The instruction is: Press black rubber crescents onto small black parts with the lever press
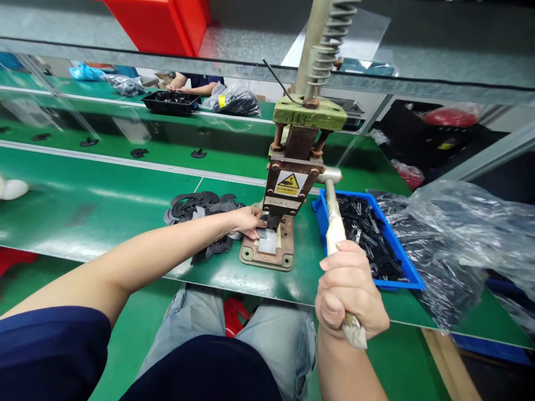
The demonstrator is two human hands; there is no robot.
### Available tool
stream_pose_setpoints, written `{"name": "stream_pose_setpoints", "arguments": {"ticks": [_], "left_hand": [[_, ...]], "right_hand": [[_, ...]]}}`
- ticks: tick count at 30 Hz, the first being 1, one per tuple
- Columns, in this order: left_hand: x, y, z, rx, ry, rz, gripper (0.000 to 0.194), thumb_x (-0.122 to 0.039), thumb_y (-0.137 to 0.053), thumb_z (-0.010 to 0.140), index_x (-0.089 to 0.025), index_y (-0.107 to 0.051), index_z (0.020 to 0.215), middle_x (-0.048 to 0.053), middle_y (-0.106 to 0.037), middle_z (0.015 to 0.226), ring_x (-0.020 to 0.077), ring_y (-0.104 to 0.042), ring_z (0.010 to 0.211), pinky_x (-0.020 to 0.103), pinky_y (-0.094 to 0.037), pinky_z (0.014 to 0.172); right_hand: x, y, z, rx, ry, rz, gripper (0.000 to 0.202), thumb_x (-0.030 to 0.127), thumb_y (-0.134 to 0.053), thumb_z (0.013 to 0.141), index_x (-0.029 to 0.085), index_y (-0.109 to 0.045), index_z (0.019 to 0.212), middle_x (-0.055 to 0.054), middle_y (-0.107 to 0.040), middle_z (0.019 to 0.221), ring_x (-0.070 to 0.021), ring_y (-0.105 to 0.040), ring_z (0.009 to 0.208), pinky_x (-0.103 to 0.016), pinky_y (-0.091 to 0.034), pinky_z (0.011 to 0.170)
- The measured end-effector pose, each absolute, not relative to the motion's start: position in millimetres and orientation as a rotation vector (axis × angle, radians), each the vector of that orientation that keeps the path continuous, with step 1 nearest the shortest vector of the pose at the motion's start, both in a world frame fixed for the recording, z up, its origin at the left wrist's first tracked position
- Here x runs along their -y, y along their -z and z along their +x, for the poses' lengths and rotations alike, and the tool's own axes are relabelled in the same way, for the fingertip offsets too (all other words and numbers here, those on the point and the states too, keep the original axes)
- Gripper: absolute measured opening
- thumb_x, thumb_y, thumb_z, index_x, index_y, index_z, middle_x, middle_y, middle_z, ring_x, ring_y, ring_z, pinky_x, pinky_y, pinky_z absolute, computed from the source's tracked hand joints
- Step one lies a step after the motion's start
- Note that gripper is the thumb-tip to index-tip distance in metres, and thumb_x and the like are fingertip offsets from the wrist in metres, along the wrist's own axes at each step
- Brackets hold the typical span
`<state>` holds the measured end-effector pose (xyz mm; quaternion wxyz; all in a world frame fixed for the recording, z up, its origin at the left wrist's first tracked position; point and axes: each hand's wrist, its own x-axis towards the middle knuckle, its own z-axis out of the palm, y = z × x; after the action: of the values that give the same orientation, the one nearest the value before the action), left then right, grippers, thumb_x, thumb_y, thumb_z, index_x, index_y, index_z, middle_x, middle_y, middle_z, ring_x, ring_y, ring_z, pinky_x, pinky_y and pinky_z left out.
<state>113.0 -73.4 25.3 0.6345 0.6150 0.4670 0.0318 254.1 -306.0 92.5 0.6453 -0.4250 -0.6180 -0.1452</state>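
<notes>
An arbor press (288,184) with a spring on top and a yellow warning label stands on the green bench in front of me. My right hand (349,287) is wrapped round its tape-covered lever (335,228), which points down toward me. My left hand (247,220) reaches under the ram and pinches a thin dark curved plastic part (262,229) at the press base (267,260). Fingers and ram hide much of that part. A heap of dark curved plastic pieces (200,207) lies beside my left wrist, partly under my forearm.
A blue tray (399,253) of small black parts sits right of the press, beside clear plastic bags (468,234). Behind runs a green conveyor (167,145) with several spaced black parts. A co-worker's arms (196,88) show near a black tray (171,103). A red bin (163,25) stands on the overhead shelf.
</notes>
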Motion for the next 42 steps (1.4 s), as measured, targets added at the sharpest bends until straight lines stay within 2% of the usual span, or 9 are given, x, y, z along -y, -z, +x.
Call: {"name": "stream_pose_setpoints", "arguments": {"ticks": [6, 10, 15, 19, 24, 29, 34, 38, 42], "left_hand": [[92, -28, 107, -0.94, -0.291, 1.666, 0.024, -0.025, -0.08, 0.081, -0.02, -0.063, 0.097, 0.001, -0.068, 0.067, 0.0157, -0.065, 0.05, 0.024, -0.053, 0.051], [96, -37, 78, -0.699, -0.275, 1.846, 0.018, -0.028, -0.071, 0.088, -0.02, -0.072, 0.104, 0.004, -0.076, 0.084, 0.0164, -0.07, 0.067, 0.024, -0.056, 0.064], [40, -57, 4, -0.924, -0.379, 2.231, 0.031, -0.032, -0.064, 0.094, -0.022, -0.076, 0.122, 0.007, -0.078, 0.12, 0.0216, -0.073, 0.108, 0.028, -0.053, 0.1], [-35, -59, -56, -1.405, -0.222, 2.392, 0.039, -0.028, -0.066, 0.091, -0.021, -0.074, 0.128, 0.009, -0.075, 0.131, 0.0261, -0.068, 0.121, 0.031, -0.049, 0.107], [-89, -40, -88, -1.447, 0.088, 2.362, 0.06, -0.027, -0.075, 0.079, -0.026, -0.069, 0.138, 0.007, -0.068, 0.144, 0.0273, -0.064, 0.131, 0.03, -0.049, 0.108], [-100, -25, -82, -1.383, 0.11, 2.282, 0.06, -0.021, -0.079, 0.067, -0.027, -0.074, 0.126, 0.007, -0.075, 0.132, 0.0266, -0.07, 0.12, 0.028, -0.051, 0.102], [-103, -30, -81, -1.381, 0.15, 2.345, 0.036, -0.024, -0.083, 0.061, -0.023, -0.077, 0.097, 0.007, -0.078, 0.106, 0.0257, -0.072, 0.1, 0.027, -0.052, 0.086], [-102, -50, -94, -1.317, 0.146, 2.271, 0.017, -0.033, -0.082, 0.068, -0.023, -0.072, 0.077, 0.0, -0.071, 0.075, 0.0206, -0.067, 0.079, 0.026, -0.049, 0.074], [-74, -69, -92, -1.23, -0.105, 2.071, 0.026, -0.044, -0.077, 0.083, -0.02, -0.068, 0.079, 0.0, -0.068, 0.07, 0.0172, -0.065, 0.07, 0.026, -0.049, 0.067]], "right_hand": [[304, -100, 254, 1.46, 0.317, -0.869, 0.027, 0.024, -0.064, 0.087, 0.02, -0.057, 0.061, 0.002, -0.063, 0.064, -0.0188, -0.068, 0.072, -0.057, -0.058, 0.09], [303, -100, 254, 1.391, 0.327, -0.865, 0.022, 0.02, -0.065, 0.079, 0.021, -0.057, 0.059, 0.001, -0.063, 0.063, -0.0212, -0.067, 0.069, -0.061, -0.056, 0.088], [295, -96, 254, 1.339, 0.38, -0.823, 0.027, 0.026, -0.066, 0.078, 0.023, -0.055, 0.053, 0.001, -0.062, 0.058, -0.0222, -0.066, 0.064, -0.061, -0.056, 0.084], [291, -95, 252, 1.296, 0.386, -0.815, 0.031, 0.028, -0.068, 0.079, 0.022, -0.054, 0.051, 0.001, -0.061, 0.056, -0.021, -0.066, 0.062, -0.06, -0.057, 0.084], [292, -94, 256, 1.303, 0.396, -0.821, 0.032, 0.03, -0.068, 0.076, 0.024, -0.054, 0.048, 0.002, -0.06, 0.054, -0.0221, -0.066, 0.059, -0.06, -0.058, 0.081], [294, -92, 259, 1.286, 0.378, -0.846, 0.029, 0.029, -0.069, 0.073, 0.025, -0.055, 0.048, 0.003, -0.062, 0.053, -0.0223, -0.066, 0.059, -0.061, -0.058, 0.083], [291, -93, 258, 1.292, 0.407, -0.81, 0.031, 0.027, -0.068, 0.075, 0.023, -0.052, 0.048, 0.002, -0.061, 0.052, -0.0212, -0.065, 0.059, -0.06, -0.056, 0.084], [291, -96, 254, 1.32, 0.417, -0.808, 0.032, 0.027, -0.068, 0.078, 0.023, -0.052, 0.051, 0.002, -0.06, 0.054, -0.0208, -0.065, 0.06, -0.059, -0.057, 0.084], [291, -100, 247, 1.314, 0.389, -0.813, 0.031, 0.025, -0.068, 0.081, 0.021, -0.052, 0.054, 0.002, -0.059, 0.056, -0.0201, -0.065, 0.063, -0.057, -0.056, 0.085]]}}
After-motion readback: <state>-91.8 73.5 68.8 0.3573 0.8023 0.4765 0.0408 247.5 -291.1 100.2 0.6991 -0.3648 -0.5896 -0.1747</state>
